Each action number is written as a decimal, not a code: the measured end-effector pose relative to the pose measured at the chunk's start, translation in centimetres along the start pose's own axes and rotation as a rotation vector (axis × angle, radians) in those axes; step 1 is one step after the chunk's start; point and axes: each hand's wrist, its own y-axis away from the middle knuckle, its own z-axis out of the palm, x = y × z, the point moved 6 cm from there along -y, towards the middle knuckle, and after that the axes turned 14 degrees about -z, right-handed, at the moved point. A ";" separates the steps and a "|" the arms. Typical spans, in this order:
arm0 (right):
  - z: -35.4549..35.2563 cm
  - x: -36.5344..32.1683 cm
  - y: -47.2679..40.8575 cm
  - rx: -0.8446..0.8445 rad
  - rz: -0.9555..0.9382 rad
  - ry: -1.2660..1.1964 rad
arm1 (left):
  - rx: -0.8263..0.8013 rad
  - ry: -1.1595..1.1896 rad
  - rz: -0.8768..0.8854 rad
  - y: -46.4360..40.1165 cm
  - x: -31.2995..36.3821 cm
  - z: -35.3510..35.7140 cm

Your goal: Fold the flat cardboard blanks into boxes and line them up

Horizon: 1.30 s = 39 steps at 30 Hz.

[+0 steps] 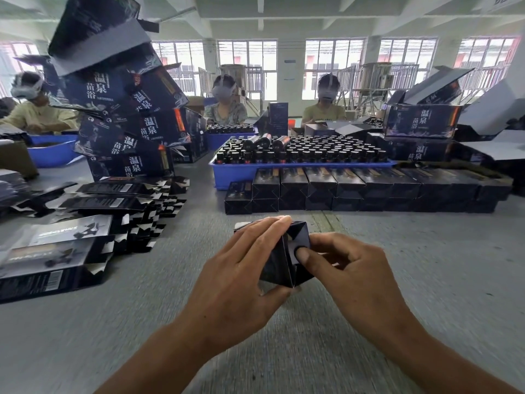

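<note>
Overhead, a windowed workroom holds a grey table (426, 280) where, near centre, the left hand (241, 268) grips and the right hand (349, 268) thumb-presses a glossy, dark, half-folded box (295, 243) before the far box row (369, 191).

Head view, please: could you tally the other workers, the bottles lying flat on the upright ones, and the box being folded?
Workers wearing headsets: 3
Dark bottles lying flat in the blue plastic tray: 3
Dark cardboard box being folded: 1
Total: 7
</note>
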 end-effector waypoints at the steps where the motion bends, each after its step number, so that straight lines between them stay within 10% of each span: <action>1: 0.0 -0.1 -0.1 -0.007 -0.002 -0.013 | 0.001 0.005 -0.004 0.0 -0.1 0.0; 14: 0.8 0.9 0.3 -0.014 0.147 -0.165 | 0.006 -0.021 0.149 0.3 0.8 1.4; 19: 0.2 2.8 0.2 0.019 0.307 -0.315 | 0.169 0.207 -0.361 -0.3 -2.8 -0.4; 23: 1.4 3.0 0.7 -0.121 0.361 -0.371 | -0.024 0.804 -0.757 -0.7 -4.7 0.1; 39: -0.2 1.5 -0.4 0.034 0.201 -0.398 | -0.264 0.972 -0.707 -0.6 -4.3 1.9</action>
